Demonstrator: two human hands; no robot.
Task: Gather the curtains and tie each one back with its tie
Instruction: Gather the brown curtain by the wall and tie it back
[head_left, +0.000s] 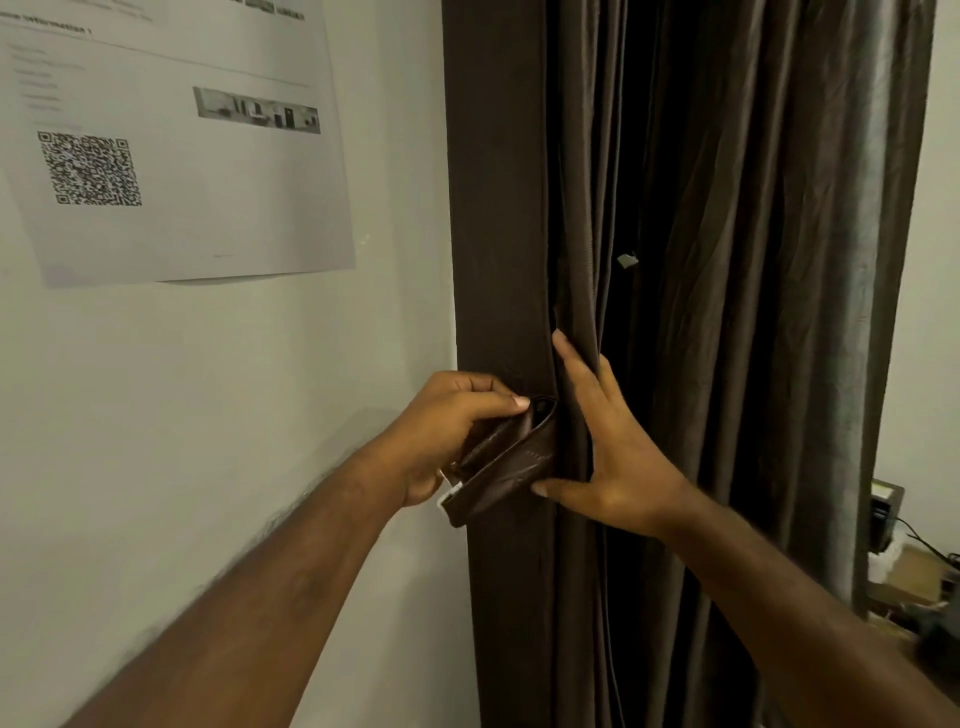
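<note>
From the head camera I see a dark brown curtain (701, 260) hanging in long folds down the middle and right of the picture, beside a pale wall (260, 389) on the left. My left hand (447, 426) is curled shut around the brown tie (506, 462), with the thumb pressed on the top end of it, right at the left edge of the curtain. The tie is a flat shiny band, the same brown as the curtain. It slants down to the left from the curtain's edge, and a small white bit shows at its low end, under my left hand. My right hand (608, 447) is spread flat on the curtain just beside the tie, fingers pointing up into a fold, and its thumb touches the tie's lower edge. It is pressing, not gripping anything. The curtain is bunched close, with a deep dark gap between folds above my right hand. A sheet of paper (171, 140) with a square code on it is stuck to the wall, up on the left. Low on the far right I can see some boxes and wires (919, 561), too blurry to tell apart.
</note>
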